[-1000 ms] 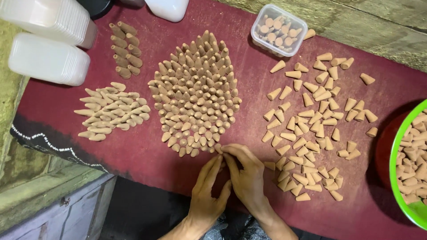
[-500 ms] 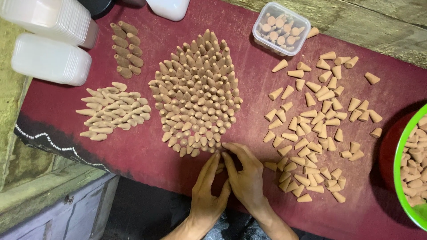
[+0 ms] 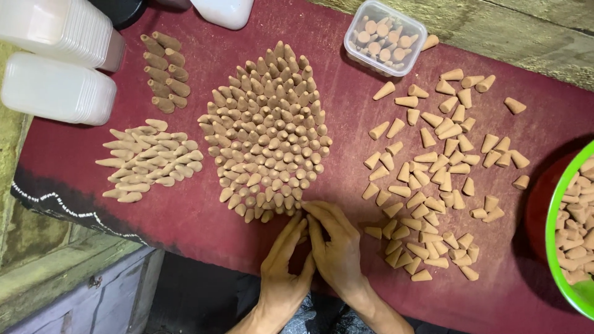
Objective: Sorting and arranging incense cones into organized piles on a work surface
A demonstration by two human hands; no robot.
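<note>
A dense cluster of upright tan cones [image 3: 266,133] stands on the dark red cloth [image 3: 185,222]. My left hand [image 3: 283,266] and my right hand [image 3: 339,247] lie side by side below it, fingers stretched forward. Their fingertips meet at the cluster's near edge and touch the closest cones. Whether a cone is pinched between the fingers is hidden. Loose cones lying on their sides [image 3: 433,167] are scattered just right of my right hand.
A pile of thin pale cones [image 3: 148,161] and a row of darker cones [image 3: 166,71] lie at left. White plastic boxes [image 3: 59,86] stand at far left, a clear tub of cones [image 3: 383,36] at the back, and a green bowl of cones [image 3: 575,235] at right.
Both hands stay at the cluster's near edge, with only small shifts of the fingertips. Nothing else on the cloth has moved.
</note>
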